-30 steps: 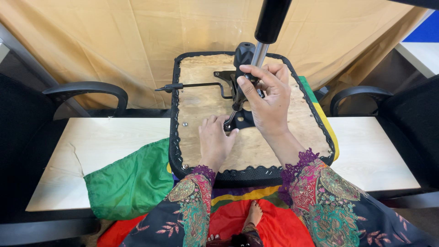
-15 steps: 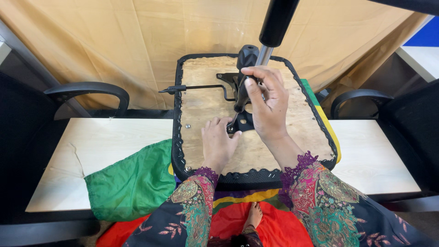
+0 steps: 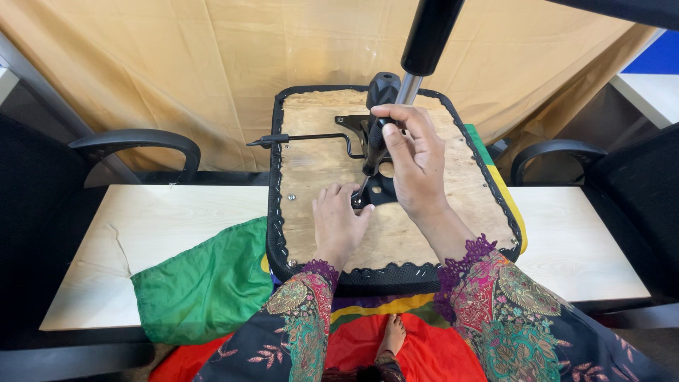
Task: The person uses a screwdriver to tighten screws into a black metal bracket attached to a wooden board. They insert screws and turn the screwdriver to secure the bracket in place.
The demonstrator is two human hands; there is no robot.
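An upturned office chair seat (image 3: 311, 166) lies on the table, its plywood underside up, edged in black fabric. A black metal mechanism plate (image 3: 378, 189) with a side lever (image 3: 297, 138) is mounted at its middle. A gas-lift column (image 3: 424, 42) rises from it toward the camera. My right hand (image 3: 410, 159) grips the black handle of a screwdriver (image 3: 378, 106), its tip down at the plate's near-left corner. My left hand (image 3: 338, 223) rests flat on the plywood, fingertips touching the plate beside the tip.
The seat rests on a pale wooden table (image 3: 141, 233). Green cloth (image 3: 205, 286) hangs over the table's near edge, left of the seat. Black chair armrests stand at the left (image 3: 134, 141) and right (image 3: 559, 152). A tan curtain (image 3: 212, 64) hangs behind.
The view has shifted slightly. My right hand has risen a little on the screwdriver handle and turned; my left hand stays by the plate.
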